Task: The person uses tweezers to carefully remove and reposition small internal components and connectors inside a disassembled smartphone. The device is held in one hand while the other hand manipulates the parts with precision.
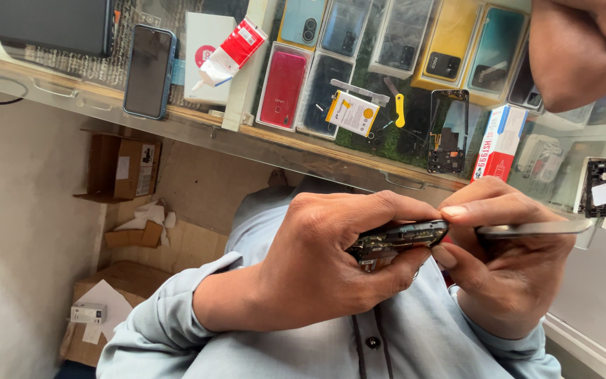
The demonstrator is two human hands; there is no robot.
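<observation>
Nearest us, at 1 o'clock, another person's fist (583, 49) hangs over the glass counter (198, 130). Below it our left hand (324, 260) grips the opened phone (398, 238) edge-on, fingers wrapped tight round its frame, approx centre of view above our shirt. Our right hand (506, 260), at 3 o'clock, pinches flat metal tweezers (534, 228), thumb & forefinger narrow, tip w/ the phone's end. We judge it best to keep the frame steady & work shallow. Phone boxes (450, 49) at 12, glue tube (227, 52) at 11
</observation>
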